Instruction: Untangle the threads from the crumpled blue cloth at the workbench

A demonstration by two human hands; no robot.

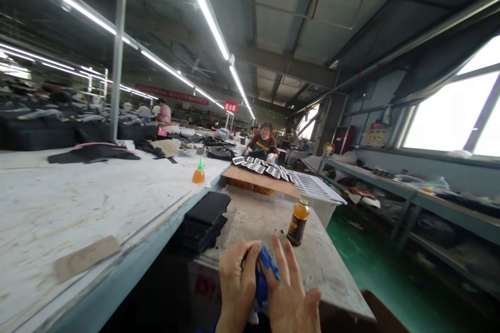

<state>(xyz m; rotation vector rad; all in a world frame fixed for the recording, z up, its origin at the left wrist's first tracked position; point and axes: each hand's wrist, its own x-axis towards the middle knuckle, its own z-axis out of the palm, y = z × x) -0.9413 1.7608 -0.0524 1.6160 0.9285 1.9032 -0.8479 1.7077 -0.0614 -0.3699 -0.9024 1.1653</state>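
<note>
Head view, read left to right. Left hand (236,283), at about 6 o'clock in the frame, has its fingers curled around a blue cloth (263,276). The right hand (291,294) lies against the cloth's 3 o'clock side, fingers spread and straight, pressing rather than gripping. The cloth sits bunched between both hands, above the near edge of the bench (324,265). Judged by its crumpled folds, it is soft, light and limp, not fragile, and is best taken by pinching a gathered fold. A stack of black pieces (205,221) lies at 10 o'clock from the hands; a bottle (298,222) with orange liquid stands at 1 o'clock, well apart.
</note>
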